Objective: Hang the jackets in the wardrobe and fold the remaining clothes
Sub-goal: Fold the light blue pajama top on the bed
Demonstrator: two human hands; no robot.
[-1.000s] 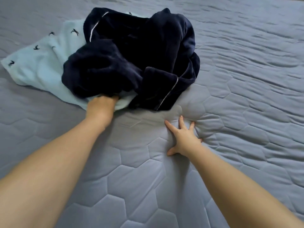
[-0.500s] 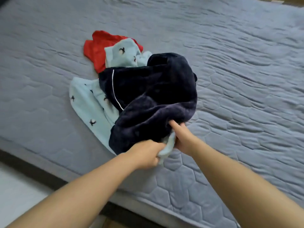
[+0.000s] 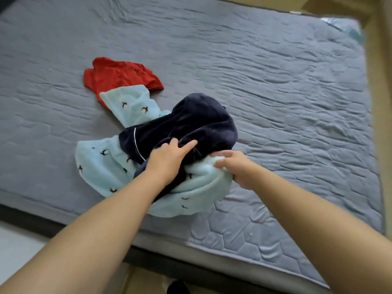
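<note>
A heap of clothes lies on the grey quilted mattress [image 3: 275, 102]. On top is a dark navy plush garment [image 3: 203, 124] with white piping. Under it spreads a light blue garment [image 3: 99, 164] printed with small dark birds. A red garment [image 3: 118, 75] lies flat behind them, partly covered by the light blue cloth. My left hand [image 3: 169, 160] rests on the navy garment, fingers spread and pressing into the fabric. My right hand [image 3: 235, 166] clutches a bunched fold of the light blue garment at the heap's right side.
The mattress's near edge [image 3: 191, 247] runs diagonally below my forearms, with a dark bed base under it. Pale floor [image 3: 17, 247] shows at the lower left. A tan surface [image 3: 379, 102] borders the bed's right side.
The view has pulled back from the bed. My left hand has moved from the light blue cloth up onto the navy garment. My right hand now grips the light blue fold, and the heap has slid nearer.
</note>
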